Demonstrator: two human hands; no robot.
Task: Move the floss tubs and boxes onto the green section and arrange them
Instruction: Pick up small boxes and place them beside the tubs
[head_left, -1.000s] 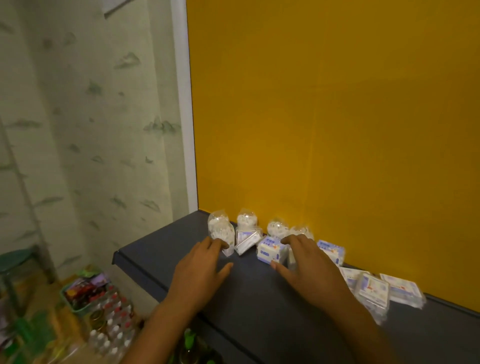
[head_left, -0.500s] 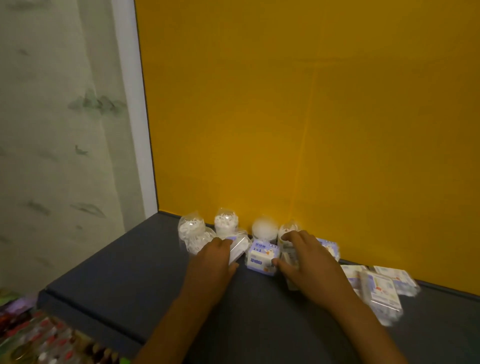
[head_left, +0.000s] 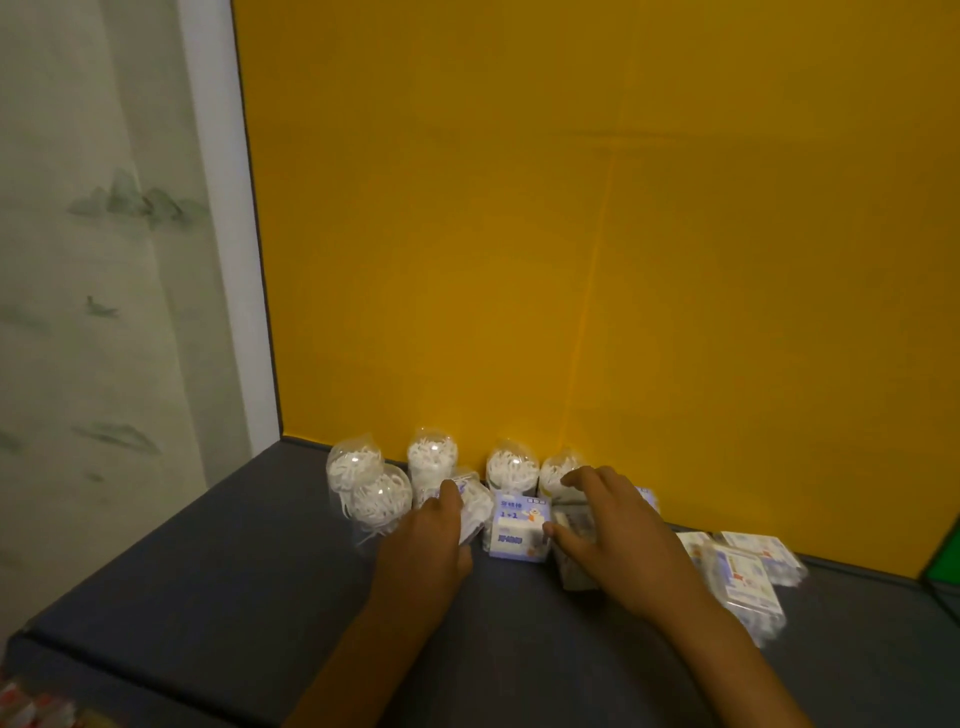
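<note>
Yellow wall backs grey shelf; left hand seemingly grips a packet, right hand spread.

5 clear round plastic tubs of white floss picks stand by the yellow wall; a pale blue-and-white box sits before them; clear flat packs lie rightward.

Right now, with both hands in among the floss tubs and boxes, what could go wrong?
1. The clear floss tubs stand packed close against the yellow backboard; the left hand reaching between them could tip one into its neighbours.
2. The right hand spreads over several items beside the blue and white box, so a hasty grab may drag or drop some.
3. The flat packs lie loosely heaped on the way to the green section; the right arm could sweep them toward the shelf's front edge.
</note>
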